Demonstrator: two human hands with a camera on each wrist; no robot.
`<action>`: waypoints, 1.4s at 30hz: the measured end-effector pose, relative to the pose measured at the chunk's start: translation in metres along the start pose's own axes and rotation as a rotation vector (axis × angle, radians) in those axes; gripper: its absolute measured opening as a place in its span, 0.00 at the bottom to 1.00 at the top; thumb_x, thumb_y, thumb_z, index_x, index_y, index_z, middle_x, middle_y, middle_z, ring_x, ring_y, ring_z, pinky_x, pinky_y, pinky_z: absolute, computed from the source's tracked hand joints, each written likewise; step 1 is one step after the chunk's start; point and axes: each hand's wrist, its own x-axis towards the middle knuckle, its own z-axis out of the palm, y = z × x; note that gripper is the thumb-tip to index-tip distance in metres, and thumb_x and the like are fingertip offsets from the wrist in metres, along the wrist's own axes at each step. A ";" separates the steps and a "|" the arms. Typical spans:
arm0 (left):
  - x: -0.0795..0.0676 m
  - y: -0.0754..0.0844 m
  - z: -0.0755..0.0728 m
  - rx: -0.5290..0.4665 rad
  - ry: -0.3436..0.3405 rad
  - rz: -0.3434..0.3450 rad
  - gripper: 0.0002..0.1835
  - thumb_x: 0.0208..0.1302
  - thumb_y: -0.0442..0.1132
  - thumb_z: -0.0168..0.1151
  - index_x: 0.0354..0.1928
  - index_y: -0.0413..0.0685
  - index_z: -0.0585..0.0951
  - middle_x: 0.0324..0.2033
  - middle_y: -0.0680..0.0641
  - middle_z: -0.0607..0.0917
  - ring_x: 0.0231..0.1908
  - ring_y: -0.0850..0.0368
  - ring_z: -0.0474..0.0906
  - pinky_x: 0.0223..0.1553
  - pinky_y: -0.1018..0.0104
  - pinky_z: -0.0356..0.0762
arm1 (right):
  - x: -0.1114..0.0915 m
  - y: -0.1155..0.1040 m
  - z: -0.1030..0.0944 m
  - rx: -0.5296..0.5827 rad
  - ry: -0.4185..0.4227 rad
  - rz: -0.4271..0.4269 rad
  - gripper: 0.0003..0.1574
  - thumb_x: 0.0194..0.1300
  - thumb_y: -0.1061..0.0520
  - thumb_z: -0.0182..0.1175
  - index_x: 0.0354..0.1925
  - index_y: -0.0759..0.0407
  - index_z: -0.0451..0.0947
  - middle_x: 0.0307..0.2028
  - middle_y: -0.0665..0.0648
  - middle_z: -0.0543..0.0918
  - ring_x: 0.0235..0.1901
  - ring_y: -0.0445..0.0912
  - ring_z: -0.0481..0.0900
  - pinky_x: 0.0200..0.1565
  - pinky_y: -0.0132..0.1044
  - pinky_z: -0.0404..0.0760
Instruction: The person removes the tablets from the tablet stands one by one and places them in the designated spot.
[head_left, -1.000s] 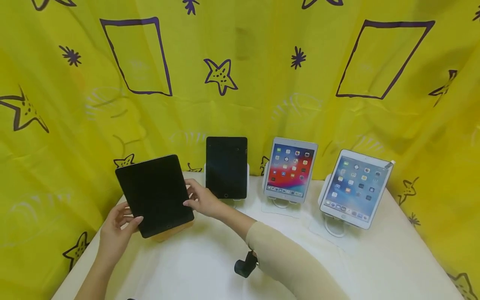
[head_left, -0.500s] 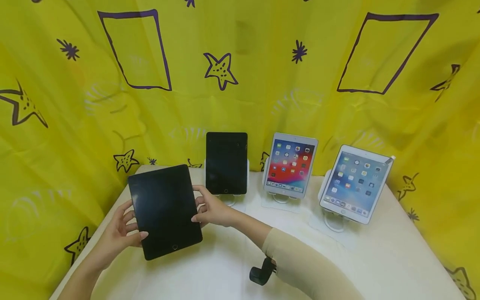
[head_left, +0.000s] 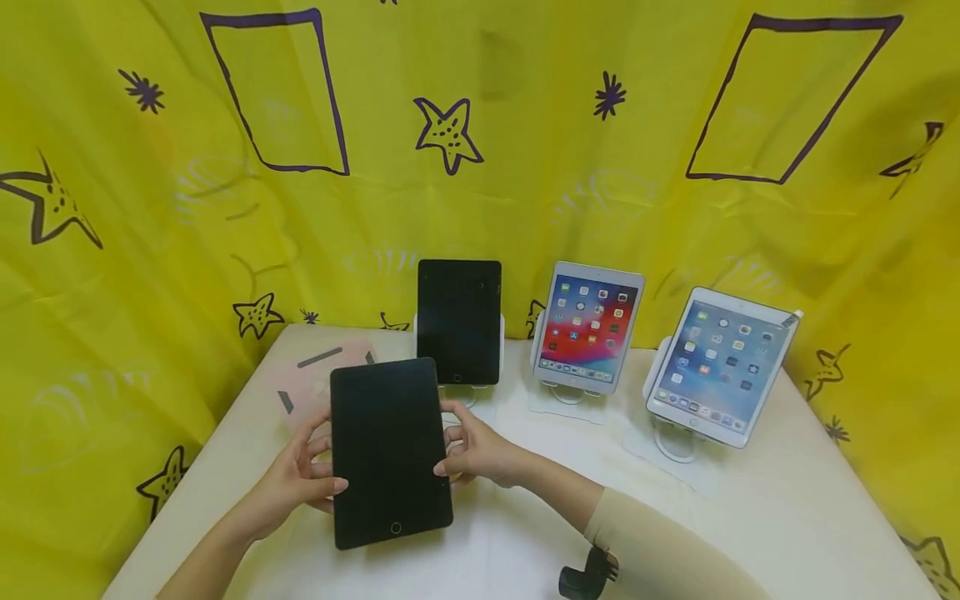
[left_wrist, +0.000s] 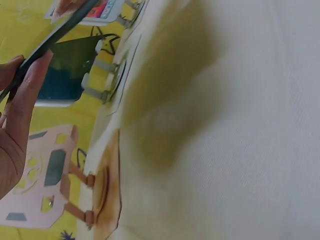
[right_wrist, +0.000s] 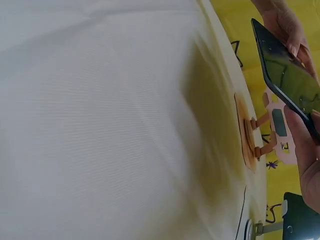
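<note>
A black tablet [head_left: 390, 454] with a dark screen is held up above the table between both hands, its round home button at the lower edge. My left hand [head_left: 298, 475] grips its left side, thumb on the front and fingers behind. On the opposite side my right hand [head_left: 480, 450] pinches the edge in the same way. Behind the tablet stands a pink tablet stand [head_left: 300, 379], partly covered in the head view; the left wrist view shows its cut-out back plate [left_wrist: 37, 175] and two legs. In the right wrist view the tablet [right_wrist: 287, 75] appears nearly edge-on.
Along the back of the white table [head_left: 517, 533] stand another black tablet [head_left: 459, 325], a white tablet with a red and blue screen [head_left: 588, 325], and a white tablet with a blue screen [head_left: 720, 367], each on a stand. A yellow curtain [head_left: 525, 192] hangs behind.
Both hands have lifted the black tablet away from the left stand and carried it right and nearer. The pink stand has come into view behind it. The other tablets have stayed put.
</note>
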 end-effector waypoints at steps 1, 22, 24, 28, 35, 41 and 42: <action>0.002 -0.002 0.002 -0.011 -0.004 -0.016 0.47 0.59 0.22 0.58 0.70 0.66 0.48 0.52 0.61 0.76 0.41 0.56 0.84 0.28 0.58 0.83 | -0.004 0.002 -0.001 0.011 0.009 0.007 0.49 0.55 0.73 0.60 0.67 0.50 0.50 0.39 0.58 0.80 0.34 0.48 0.84 0.31 0.48 0.84; 0.017 -0.038 0.050 -0.160 0.042 -0.300 0.52 0.52 0.26 0.65 0.72 0.39 0.41 0.50 0.44 0.76 0.38 0.51 0.83 0.31 0.56 0.84 | -0.052 0.031 -0.013 0.198 0.087 0.189 0.47 0.50 0.79 0.57 0.64 0.62 0.49 0.30 0.58 0.79 0.29 0.49 0.84 0.29 0.50 0.84; 0.015 -0.042 0.049 -0.159 0.039 -0.302 0.52 0.53 0.26 0.65 0.72 0.37 0.41 0.49 0.43 0.76 0.41 0.50 0.82 0.33 0.56 0.84 | -0.050 0.037 -0.011 0.200 0.091 0.193 0.47 0.50 0.79 0.56 0.64 0.63 0.49 0.30 0.58 0.79 0.29 0.50 0.84 0.29 0.50 0.84; 0.011 -0.048 0.042 -0.161 0.031 -0.320 0.51 0.54 0.26 0.64 0.71 0.35 0.40 0.50 0.44 0.76 0.43 0.49 0.82 0.35 0.55 0.84 | -0.044 0.047 -0.002 0.201 0.120 0.209 0.47 0.50 0.80 0.56 0.64 0.63 0.49 0.28 0.59 0.78 0.28 0.52 0.85 0.29 0.52 0.83; 0.001 -0.051 0.024 -0.118 0.038 -0.366 0.50 0.55 0.28 0.64 0.71 0.33 0.41 0.55 0.39 0.75 0.41 0.48 0.82 0.34 0.56 0.84 | -0.030 0.053 0.013 0.209 0.127 0.271 0.45 0.54 0.79 0.53 0.65 0.62 0.48 0.29 0.59 0.73 0.33 0.58 0.84 0.33 0.56 0.83; -0.002 -0.049 0.011 -0.038 0.070 -0.405 0.50 0.55 0.29 0.65 0.71 0.33 0.43 0.58 0.29 0.70 0.39 0.50 0.82 0.32 0.59 0.84 | -0.016 0.056 0.025 0.178 0.169 0.265 0.40 0.53 0.79 0.54 0.62 0.67 0.50 0.29 0.61 0.73 0.29 0.57 0.84 0.32 0.55 0.83; -0.003 -0.049 0.009 -0.020 0.084 -0.412 0.49 0.55 0.29 0.65 0.71 0.33 0.44 0.59 0.26 0.67 0.38 0.50 0.82 0.32 0.60 0.84 | -0.014 0.057 0.028 0.171 0.182 0.260 0.39 0.53 0.79 0.54 0.60 0.68 0.51 0.29 0.61 0.74 0.29 0.57 0.84 0.31 0.55 0.83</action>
